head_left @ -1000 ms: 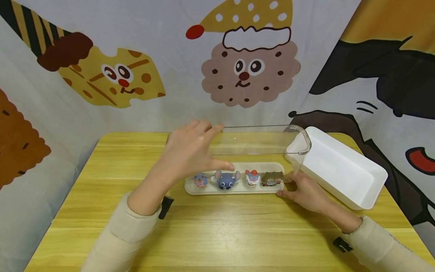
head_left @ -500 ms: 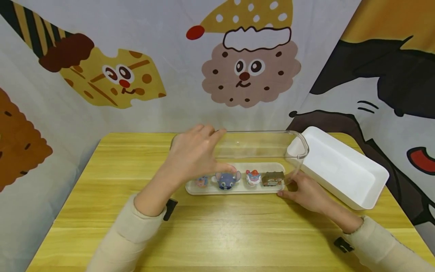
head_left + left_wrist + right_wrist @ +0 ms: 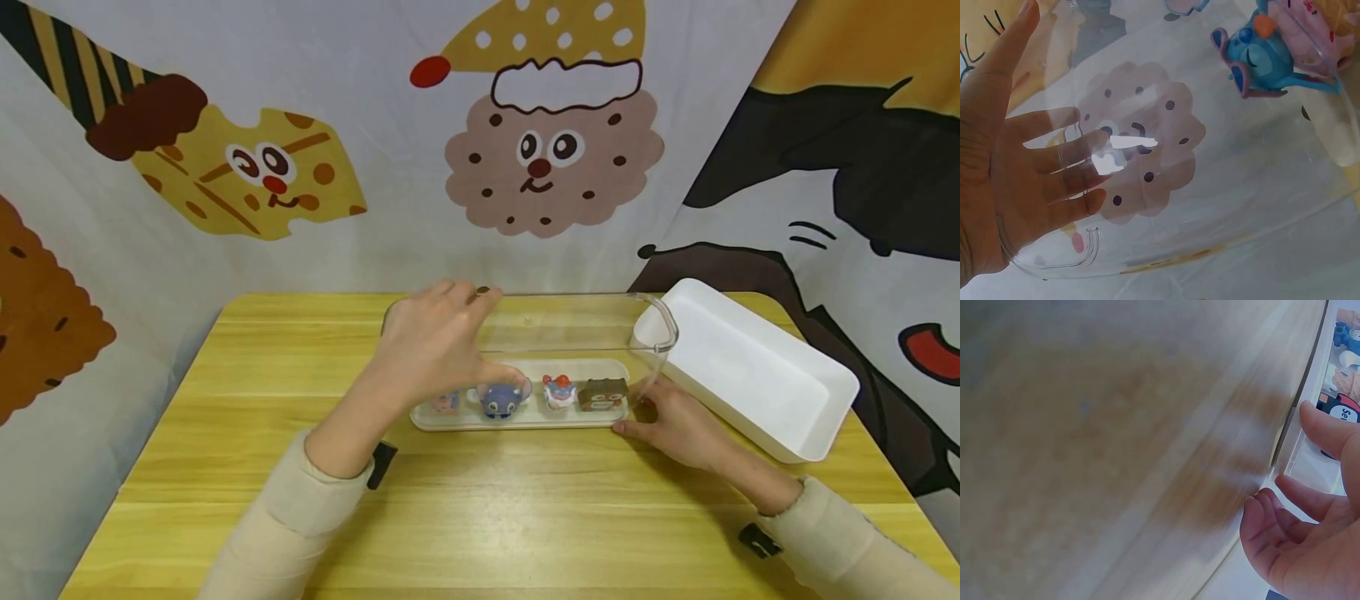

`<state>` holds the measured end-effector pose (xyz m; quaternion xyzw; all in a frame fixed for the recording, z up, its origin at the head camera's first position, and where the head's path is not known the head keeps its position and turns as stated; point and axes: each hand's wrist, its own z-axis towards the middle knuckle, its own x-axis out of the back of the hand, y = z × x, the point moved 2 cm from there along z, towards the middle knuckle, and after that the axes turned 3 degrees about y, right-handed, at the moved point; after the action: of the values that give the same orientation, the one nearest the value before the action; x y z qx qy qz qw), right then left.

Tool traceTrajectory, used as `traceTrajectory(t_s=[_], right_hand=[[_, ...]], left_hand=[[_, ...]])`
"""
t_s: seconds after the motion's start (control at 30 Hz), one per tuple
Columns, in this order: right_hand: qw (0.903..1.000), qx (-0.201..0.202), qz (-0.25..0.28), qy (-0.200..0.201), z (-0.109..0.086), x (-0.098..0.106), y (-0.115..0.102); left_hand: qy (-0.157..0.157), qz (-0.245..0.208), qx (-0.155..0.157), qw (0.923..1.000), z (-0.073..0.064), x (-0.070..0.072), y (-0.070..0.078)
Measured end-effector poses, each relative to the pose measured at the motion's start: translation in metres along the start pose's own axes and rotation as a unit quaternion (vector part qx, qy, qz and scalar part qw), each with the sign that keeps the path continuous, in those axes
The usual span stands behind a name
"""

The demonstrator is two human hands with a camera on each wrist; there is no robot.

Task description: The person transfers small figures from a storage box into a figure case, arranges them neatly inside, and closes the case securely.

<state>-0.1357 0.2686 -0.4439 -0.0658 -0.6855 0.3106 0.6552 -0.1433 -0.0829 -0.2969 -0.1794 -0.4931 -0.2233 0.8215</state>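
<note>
In the head view my left hand (image 3: pixel 435 342) grips a long clear plastic cover (image 3: pixel 570 323), its thumb in front and its fingers at the far top edge. The cover stands over and behind a narrow white tray (image 3: pixel 540 414). Several small figurines sit in a row on the tray: a blue big-eared one (image 3: pixel 501 401), a white one with red on top (image 3: pixel 558 393), a brown block-shaped one (image 3: pixel 602 395) and a pink-blue one (image 3: pixel 446 402), partly hidden. At the tray's right end, my right hand (image 3: pixel 678 427) holds the corner between thumb and fingers.
A white rectangular box (image 3: pixel 757 375) lies at an angle on the right, close beyond my right hand. The wooden table (image 3: pixel 495 517) ends at a cartoon-printed cloth (image 3: pixel 405 167) hung behind it.
My left hand has moved slightly right and down, bringing the clear cover lower toward the tray. My right hand has kept its place at the tray's end.
</note>
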Motion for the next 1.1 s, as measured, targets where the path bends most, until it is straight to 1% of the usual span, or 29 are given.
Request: traceTrajectory(t_s=[0.1,0.2,0.33,0.5,0.87,1.1], right_hand=[[1.0,-0.001,-0.003,-0.001,0.0,0.0,0.0],[1.0,0.002,-0.004,-0.001,0.0,0.0,0.0],[1.0,0.006,-0.004,-0.001,0.0,-0.001,0.0],[1.0,0.001,-0.004,-0.003,0.0,0.0,0.0],[0.9999,0.003,0.005,-0.01,0.0,0.0,0.0],[1.0,0.007,0.002,-0.005,0.001,-0.001,0.001]], left_hand=[[-0.008,0.005,0.002,1.0,0.0,-0.001,0.001],[-0.023,0.003,0.009,0.9997,0.0,-0.003,0.001],[-0.032,-0.001,0.012,0.9994,-0.001,-0.006,0.002],[-0.028,0.001,0.01,0.9996,-0.001,-0.008,0.002],[-0.001,0.003,-0.005,1.0,0.0,-0.012,0.005],[0.001,0.007,-0.013,0.9999,0.0,-0.017,0.007]])
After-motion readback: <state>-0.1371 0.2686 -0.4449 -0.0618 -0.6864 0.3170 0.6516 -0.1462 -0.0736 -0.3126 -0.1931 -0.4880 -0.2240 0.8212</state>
